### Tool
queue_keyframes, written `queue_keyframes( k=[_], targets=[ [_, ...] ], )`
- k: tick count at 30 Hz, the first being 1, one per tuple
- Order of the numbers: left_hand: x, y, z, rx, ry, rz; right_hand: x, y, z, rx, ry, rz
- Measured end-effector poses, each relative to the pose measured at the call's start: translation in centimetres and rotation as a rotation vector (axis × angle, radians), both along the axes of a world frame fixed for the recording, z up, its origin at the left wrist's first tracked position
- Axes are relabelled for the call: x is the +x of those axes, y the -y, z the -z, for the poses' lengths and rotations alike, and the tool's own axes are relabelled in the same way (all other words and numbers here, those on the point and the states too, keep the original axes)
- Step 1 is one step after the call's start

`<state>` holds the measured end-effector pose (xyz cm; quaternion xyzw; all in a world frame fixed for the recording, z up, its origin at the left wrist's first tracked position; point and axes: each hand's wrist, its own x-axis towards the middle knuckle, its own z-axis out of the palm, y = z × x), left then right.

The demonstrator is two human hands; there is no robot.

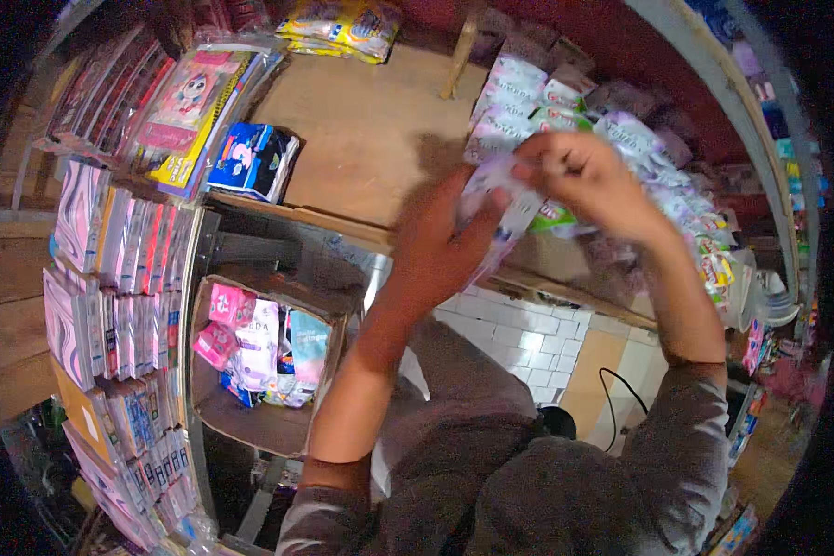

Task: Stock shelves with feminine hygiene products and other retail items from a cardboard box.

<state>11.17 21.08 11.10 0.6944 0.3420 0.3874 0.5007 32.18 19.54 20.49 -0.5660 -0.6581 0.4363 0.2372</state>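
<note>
My left hand holds a small white and lavender plastic packet above the front edge of a wooden shelf. At the packet's upper end is my right hand, its fingers bent inward and blurred by motion. Whether those fingers pinch the packet cannot be made out. Behind my hands, similar white and lavender packets lie in overlapping rows on the shelf's right part. Green and white packets are mixed among them, and one more green packet shows under my right hand.
A cardboard box of pink, white and teal packs stands low at left. Beside it rise stacked notebooks. A blue pack and yellow packs sit on the shelf. A wooden post stands behind. A black cable curves across the floor.
</note>
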Motion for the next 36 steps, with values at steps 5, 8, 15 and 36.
queue_keyframes(
  k=[5, 8, 15, 36],
  targets=[
    [0.0, 2.9, 2.9, 0.239, 0.119, -0.350, 6.0, -2.6, -0.3, 0.251, 0.094, 0.264],
    [-3.4, 9.6, 4.5, -0.120, 0.547, -0.495, 10.4, -6.2, 2.2, 0.411, 0.015, 0.417],
    [-7.0, 22.8, 15.1, -0.373, 0.715, -0.454, 21.7, -19.3, 7.3, 0.441, 0.792, 0.603],
    [-8.1, 32.9, 32.7, -0.907, -0.075, -0.408, 17.5, -29.0, 12.4, 0.308, 0.992, 0.308]
  ],
)
